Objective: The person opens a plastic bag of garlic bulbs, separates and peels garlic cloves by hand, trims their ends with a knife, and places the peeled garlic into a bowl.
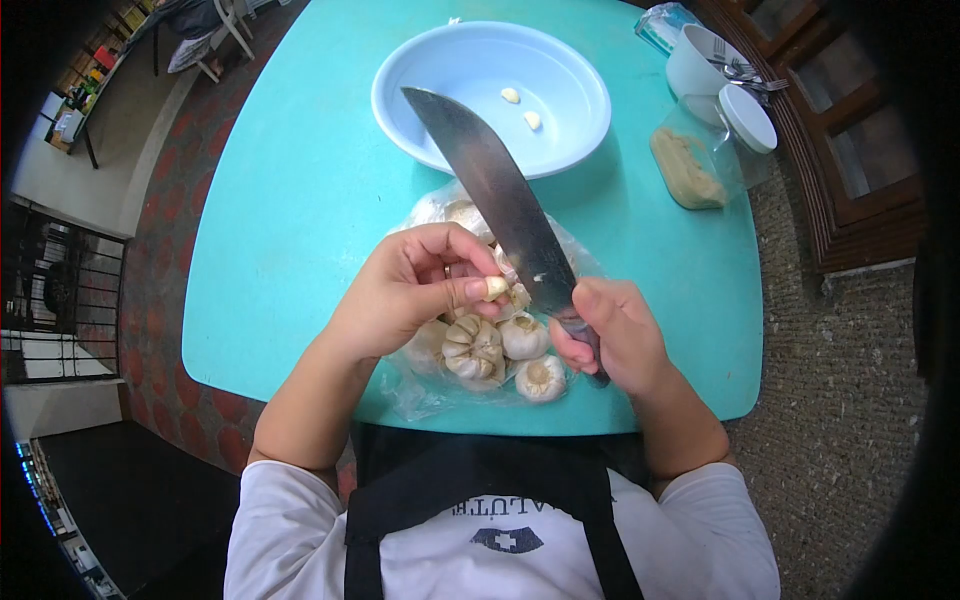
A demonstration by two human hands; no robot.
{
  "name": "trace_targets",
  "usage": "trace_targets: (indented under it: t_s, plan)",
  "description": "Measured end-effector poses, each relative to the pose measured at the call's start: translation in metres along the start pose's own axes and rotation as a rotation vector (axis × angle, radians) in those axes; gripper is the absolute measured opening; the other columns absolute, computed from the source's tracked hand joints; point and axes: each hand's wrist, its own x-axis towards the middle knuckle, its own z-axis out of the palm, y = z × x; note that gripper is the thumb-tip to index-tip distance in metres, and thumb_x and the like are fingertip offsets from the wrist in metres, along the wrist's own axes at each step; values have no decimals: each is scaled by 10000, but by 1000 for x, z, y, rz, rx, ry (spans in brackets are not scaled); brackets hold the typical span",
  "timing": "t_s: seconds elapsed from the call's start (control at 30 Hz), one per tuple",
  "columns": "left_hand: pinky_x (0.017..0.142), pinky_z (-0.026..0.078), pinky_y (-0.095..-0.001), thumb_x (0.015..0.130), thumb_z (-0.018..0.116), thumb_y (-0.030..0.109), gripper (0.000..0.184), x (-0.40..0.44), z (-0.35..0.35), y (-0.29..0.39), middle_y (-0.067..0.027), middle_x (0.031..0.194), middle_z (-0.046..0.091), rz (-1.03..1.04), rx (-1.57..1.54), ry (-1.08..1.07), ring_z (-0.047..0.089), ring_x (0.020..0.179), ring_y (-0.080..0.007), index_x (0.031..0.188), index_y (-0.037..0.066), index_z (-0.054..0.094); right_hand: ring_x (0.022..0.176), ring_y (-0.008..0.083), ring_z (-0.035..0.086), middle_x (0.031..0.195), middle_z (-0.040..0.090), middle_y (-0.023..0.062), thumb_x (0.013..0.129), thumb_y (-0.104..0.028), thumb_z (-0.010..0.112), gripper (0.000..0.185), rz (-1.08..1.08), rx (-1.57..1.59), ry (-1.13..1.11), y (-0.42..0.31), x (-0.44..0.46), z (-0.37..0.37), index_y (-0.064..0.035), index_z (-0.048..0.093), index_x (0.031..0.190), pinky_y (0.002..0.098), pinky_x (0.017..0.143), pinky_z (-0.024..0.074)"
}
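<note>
Between the thumb and forefinger of my left hand (425, 285) is a pale garlic clove (496, 288). My right hand (620, 330) is wrapped round the handle of a large, dark-bladed knife (495, 200). Its blade slants up and to the left, with the tip over the near part of a light-blue basin (390, 105). Two peeled cloves (532, 120) lie on the basin's floor. Several garlic bulbs (474, 350) rest on a clear plastic bag (410, 395) below my hands, partly hidden by them.
The turquoise table (270, 230) fills the middle of the view. At its right stand a clear jar (690, 165) with tan contents and a white lid, and a white bowl (695, 60) holding forks and spoons. A blue-and-white packet (665, 25) lies behind the bowl.
</note>
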Motion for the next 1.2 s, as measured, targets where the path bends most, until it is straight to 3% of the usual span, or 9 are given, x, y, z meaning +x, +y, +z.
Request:
trace_targets:
  t_s: [0.07,0.27,0.57,0.77,0.97,1.07,1.17,1.2]
  plan:
    - [751,539,-267,817,641,-15,153,0,1,1,-83,947,624,-16,-42,11,638,841,-149,955,-23,576,453,68,390,551,467,35,967,-435,405,478,-46,-84,22,-1,3,4,-46,451,692,208,417,301]
    - [785,519,-255,770,681,-51,250,0,9,-6,-58,973,589,191,136,16,595,895,-137,988,-13,565,457,62,390,562,475,31,969,-432,399,473,-93,-106,47,1,4,10,-23,488,749,206,420,303]
    - [833,554,-333,801,650,-7,214,2,2,-4,-93,1000,591,75,-127,85,626,963,-233,993,-8,555,457,59,383,571,468,25,976,-428,380,477,-121,-117,44,1,3,9,16,520,874,203,422,304]
    - [813,555,-310,808,653,14,215,3,0,-7,-93,998,596,102,-183,102,625,938,-209,999,10,555,452,64,385,572,468,29,978,-421,371,491,-141,-117,40,-3,1,9,43,528,996,206,421,309]
    - [804,555,-274,827,637,20,189,3,-1,-4,-92,1038,576,97,-287,172,613,959,-197,994,18,549,446,63,381,571,472,30,971,-436,378,497,-160,-119,94,2,-2,2,39,525,957,204,416,307]
    - [812,555,-260,836,627,20,187,4,-6,-2,-96,1063,562,100,-309,184,609,978,-208,1002,15,541,453,52,378,576,477,23,969,-433,383,518,-183,-164,111,-7,-3,4,57,530,1051,195,423,306]
    - [821,556,-257,849,610,20,189,4,-6,-5,-102,1072,558,129,-306,152,610,985,-217,1020,12,531,522,25,390,609,464,-27,979,-250,435,423,-151,-88,78,-8,-3,4,43,458,1284,172,476,314]
    - [828,549,-267,852,611,25,192,4,-4,-4,-109,1071,570,133,-314,160,614,972,-211,1026,12,532,524,22,391,610,464,-31,977,-238,440,417,-146,-99,78,-7,-3,4,37,456,1290,169,480,314]
